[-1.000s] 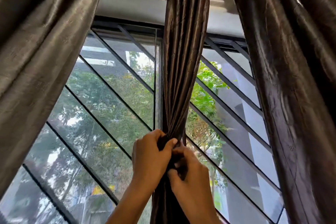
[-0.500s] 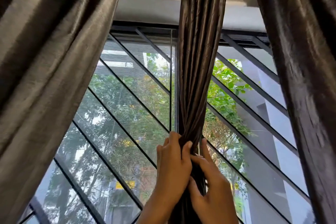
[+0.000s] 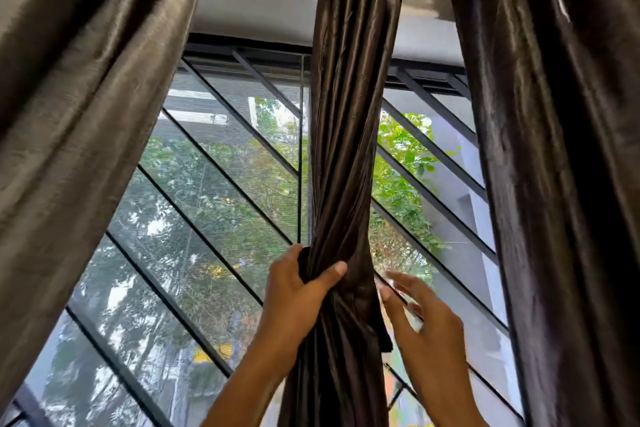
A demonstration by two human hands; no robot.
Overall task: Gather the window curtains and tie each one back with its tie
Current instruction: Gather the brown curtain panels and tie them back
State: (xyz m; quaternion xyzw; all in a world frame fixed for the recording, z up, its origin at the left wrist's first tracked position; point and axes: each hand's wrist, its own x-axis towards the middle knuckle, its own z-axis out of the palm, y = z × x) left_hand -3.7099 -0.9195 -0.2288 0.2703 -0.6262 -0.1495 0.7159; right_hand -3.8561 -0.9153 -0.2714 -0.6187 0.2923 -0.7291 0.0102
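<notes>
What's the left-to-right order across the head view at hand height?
Left curtain → window grille → left hand gripping the middle curtain → right hand, fingers spread, off the fabric → right curtain.

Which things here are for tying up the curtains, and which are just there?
For the job:
- middle curtain
- left curtain
- right curtain
- left hand
- right hand

Just there:
- window bars
- trees outside

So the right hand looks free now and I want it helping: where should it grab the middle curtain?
Probably at the pinched waist of the middle curtain, from its right side, opposite the left hand. The folds are narrowest there, and the right hand is open beside it.
</notes>
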